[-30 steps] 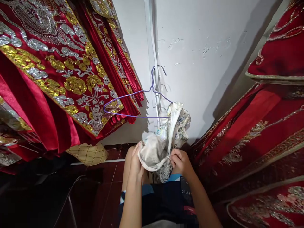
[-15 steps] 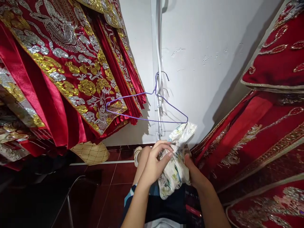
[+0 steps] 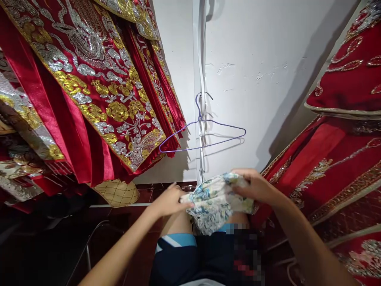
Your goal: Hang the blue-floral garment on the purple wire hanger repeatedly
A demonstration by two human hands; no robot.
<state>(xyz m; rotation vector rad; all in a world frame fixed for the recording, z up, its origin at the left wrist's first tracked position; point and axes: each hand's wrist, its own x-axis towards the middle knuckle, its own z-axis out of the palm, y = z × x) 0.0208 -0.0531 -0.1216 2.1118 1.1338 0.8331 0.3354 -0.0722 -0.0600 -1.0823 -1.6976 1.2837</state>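
Note:
A white cloth garment with blue and yellow-green flowers is stretched between my two hands above my lap. My left hand pinches its left edge between thumb and fingers. On the other side, my right hand grips the upper right part, its fingertips partly blurred by motion. The cloth's lower edge looks gathered and hangs over my thighs; what kind of garment it is I cannot make out. Beyond the cloth, a bare purple hanger hangs from a white metal rail, touching neither hand.
Red garments with gold and silver embroidery hang at the left. More red beaded garments hang close by my right arm. A white wall stands ahead. A black surface with a metal rim lies at the lower left.
My hands have moved apart, and the bunched floral cloth is now spread sideways between them. The purple hanger has swung round and no longer touches the cloth in view.

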